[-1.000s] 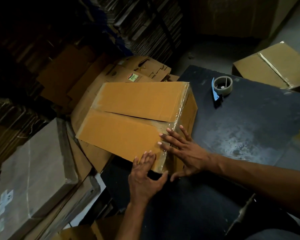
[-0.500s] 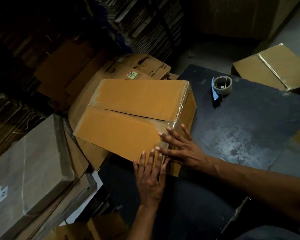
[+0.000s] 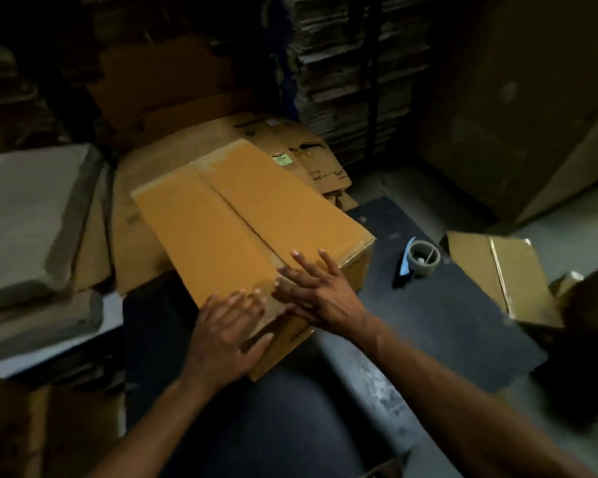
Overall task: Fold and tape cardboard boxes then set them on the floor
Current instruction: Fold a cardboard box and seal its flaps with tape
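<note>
Both hands flat on box's near end, pressing the seam.
Cardboard box [image 3: 242, 232] on bench [image 3: 428, 315], frame centre, long axis toward upper left. Left hand [image 3: 227, 336], right hand [image 3: 320, 293]: fingers straight, gripping nothing. Tape dispenser [image 3: 418, 260] nearer right hand.

matt orange-brown cardboard box [image 3: 242, 229], scuffed dark matt table [image 3: 446, 315], glossy tape roll [image 3: 423, 258]
</note>
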